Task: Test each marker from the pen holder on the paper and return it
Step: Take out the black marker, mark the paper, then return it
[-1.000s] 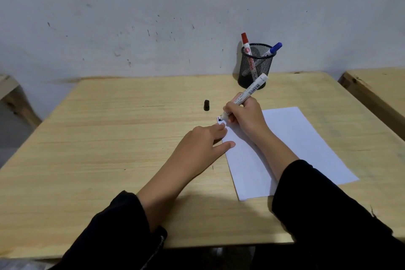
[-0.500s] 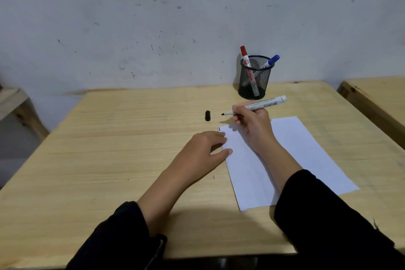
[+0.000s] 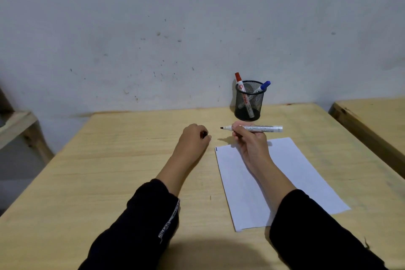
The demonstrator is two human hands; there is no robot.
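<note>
Two hands busy now: my right hand (image 3: 252, 138) pinches the uncapped black marker (image 3: 254, 128), which a second ago had its nib down on the paper's top-left corner and is now lifted off and lying level, nib pointing to 9 o'clock, hovering above the table just past the sheet's far edge. My left hand (image 3: 194, 139) was flat, steadying the paper; it has moved up to 11 o'clock of the sheet and closed on the black cap (image 3: 204, 134), fingers curled tight around it, only a bit of the cap showing. The paper (image 3: 295, 171) carries a short dark stroke (image 3: 216, 149) at its top-left corner, so I'd judge this marker is tested and the recap step is in hand: cap and nib are near, facing each other, not yet joined. After that it goes back in the mesh pen holder (image 3: 248, 103), which stands at 12 o'clock against the wall, holding the red marker (image 3: 239, 80) and the blue marker (image 3: 264, 85), both still capped, probably the two left to test. Surface is a pale wood table (image 3: 109, 171), smooth, nothing on it but these things. Wall (image 3: 175, 28) behind is grey-white, scuffed and speckled. Another wooden table edge (image 3: 372, 116) at 3 o'clock, wooden frame (image 3: 17, 123) at 9 o'clock.
</note>
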